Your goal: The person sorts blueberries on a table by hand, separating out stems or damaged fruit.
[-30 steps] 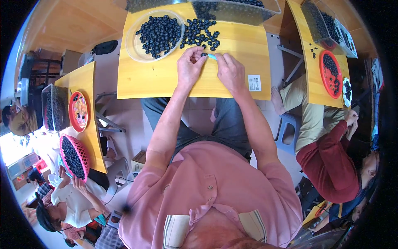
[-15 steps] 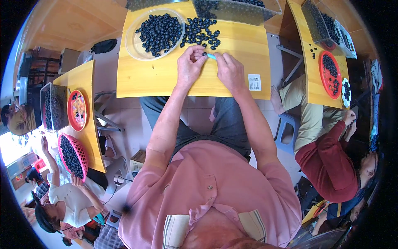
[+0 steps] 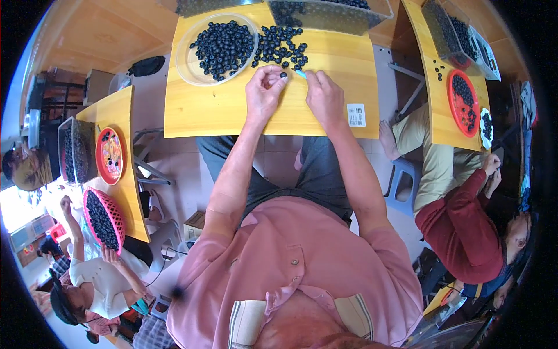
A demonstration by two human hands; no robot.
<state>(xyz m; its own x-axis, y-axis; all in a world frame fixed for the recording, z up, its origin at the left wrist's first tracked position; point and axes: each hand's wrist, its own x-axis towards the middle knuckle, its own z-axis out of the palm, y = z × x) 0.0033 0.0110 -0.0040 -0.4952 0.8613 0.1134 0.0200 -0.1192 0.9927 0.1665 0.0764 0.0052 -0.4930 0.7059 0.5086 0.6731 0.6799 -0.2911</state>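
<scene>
My left hand (image 3: 264, 94) pinches a single blueberry (image 3: 283, 75) between thumb and fingertips above the yellow table (image 3: 221, 110). Close to it on the right, my right hand (image 3: 324, 98) grips a slim turquoise stick-like tool (image 3: 301, 74), its tip pointing at the left hand. A small gap separates the tip from the berry. Just beyond both hands lies a loose scatter of blueberries (image 3: 280, 45). A clear round bowl (image 3: 185, 65), largely filled with dark berries, stands to their left. What the tool's end looks like is too small to tell.
At the table's far edge stands a clear bin (image 3: 331, 20) of berries; a white label (image 3: 356, 115) lies at right. Co-workers sit at side tables, with a red plate (image 3: 452, 102) at right, another red plate (image 3: 100, 160) and a pink basket (image 3: 120, 218) at left.
The turquoise tool's tip has drawn back from the blueberry, leaving a gap. My hands have moved slightly apart, and the berry shows more plainly in my left fingertips.
</scene>
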